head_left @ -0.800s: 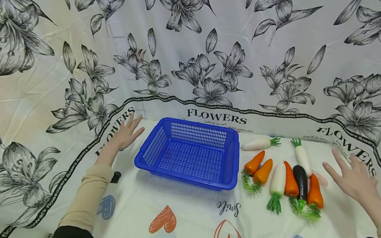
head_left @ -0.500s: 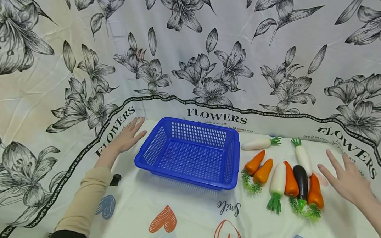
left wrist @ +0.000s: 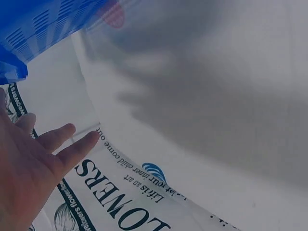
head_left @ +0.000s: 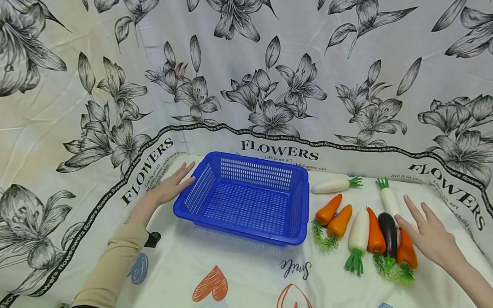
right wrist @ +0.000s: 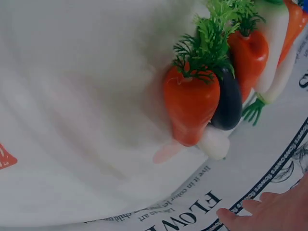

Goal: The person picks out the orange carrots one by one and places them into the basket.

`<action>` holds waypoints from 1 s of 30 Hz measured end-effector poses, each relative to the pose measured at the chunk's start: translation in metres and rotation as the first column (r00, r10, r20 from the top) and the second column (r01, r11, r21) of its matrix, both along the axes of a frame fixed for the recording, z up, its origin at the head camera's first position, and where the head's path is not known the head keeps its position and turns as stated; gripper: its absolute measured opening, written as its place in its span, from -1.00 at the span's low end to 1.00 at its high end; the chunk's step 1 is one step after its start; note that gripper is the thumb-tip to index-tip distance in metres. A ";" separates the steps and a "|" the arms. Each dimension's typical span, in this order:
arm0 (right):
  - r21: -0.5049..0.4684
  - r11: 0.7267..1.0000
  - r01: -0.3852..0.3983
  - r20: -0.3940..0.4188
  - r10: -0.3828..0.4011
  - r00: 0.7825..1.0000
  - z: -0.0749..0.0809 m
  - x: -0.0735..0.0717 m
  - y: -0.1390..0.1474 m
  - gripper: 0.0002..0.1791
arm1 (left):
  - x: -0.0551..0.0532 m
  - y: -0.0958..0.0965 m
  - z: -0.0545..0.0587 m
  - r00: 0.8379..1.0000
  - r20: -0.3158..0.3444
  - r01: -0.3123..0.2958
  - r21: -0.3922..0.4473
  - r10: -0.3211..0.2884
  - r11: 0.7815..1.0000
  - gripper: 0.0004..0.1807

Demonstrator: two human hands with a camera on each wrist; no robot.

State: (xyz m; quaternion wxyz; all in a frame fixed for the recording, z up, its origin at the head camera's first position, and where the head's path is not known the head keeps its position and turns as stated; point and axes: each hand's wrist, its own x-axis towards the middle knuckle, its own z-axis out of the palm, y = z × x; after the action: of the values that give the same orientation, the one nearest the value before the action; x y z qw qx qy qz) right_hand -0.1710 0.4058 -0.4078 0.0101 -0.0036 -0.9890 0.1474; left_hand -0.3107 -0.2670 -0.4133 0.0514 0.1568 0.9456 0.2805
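Note:
My left hand [head_left: 168, 189], fingers spread and holding nothing, is at the left side of a blue plastic basket [head_left: 243, 233]; I cannot tell whether fingertips touch its rim. The basket has perforated walls and nothing inside. My right hand [head_left: 430, 235] hovers with spread fingers at the right end of a vegetable group, partly covering the rightmost orange carrot [head_left: 407, 254]. Beside that carrot lies a dark eggplant [head_left: 387, 231], then a redder carrot [head_left: 376, 235] and a white radish [head_left: 359, 230]. In the right wrist view the same carrot [right wrist: 191, 103] shows whole, apart from the hand.
Two smaller carrots [head_left: 340, 221] and a white radish [head_left: 333, 186] lie close to the basket's right side. Another white radish [head_left: 389, 200] lies behind the eggplant. A white cloth [head_left: 253, 283] printed with hearts covers the table; a flowered curtain [head_left: 250, 57] rises behind.
My left hand has moved right and slightly down, up to the basket's left side. The right hand has moved left toward the vegetables. Basket and vegetables have stayed in place.

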 end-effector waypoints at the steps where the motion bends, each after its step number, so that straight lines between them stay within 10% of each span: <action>1: -0.011 1.000 -0.004 0.002 0.004 1.000 0.000 0.000 -0.002 -0.17 | 0.000 0.001 -0.001 1.000 0.002 0.006 0.003 -0.006 1.000 -0.29; 30: -0.382 0.913 -0.142 -0.119 0.103 0.987 -0.015 -0.014 -0.093 -0.17 | 0.002 0.012 -0.013 0.993 0.113 0.002 0.172 -0.022 0.985 -0.30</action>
State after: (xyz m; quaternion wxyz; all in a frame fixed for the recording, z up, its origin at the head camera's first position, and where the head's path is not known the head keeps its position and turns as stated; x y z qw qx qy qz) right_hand -0.1846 0.3125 -0.4231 0.0477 0.0636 -0.9367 0.3411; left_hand -0.3086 -0.2554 -0.4268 0.0937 0.1501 0.9124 0.3690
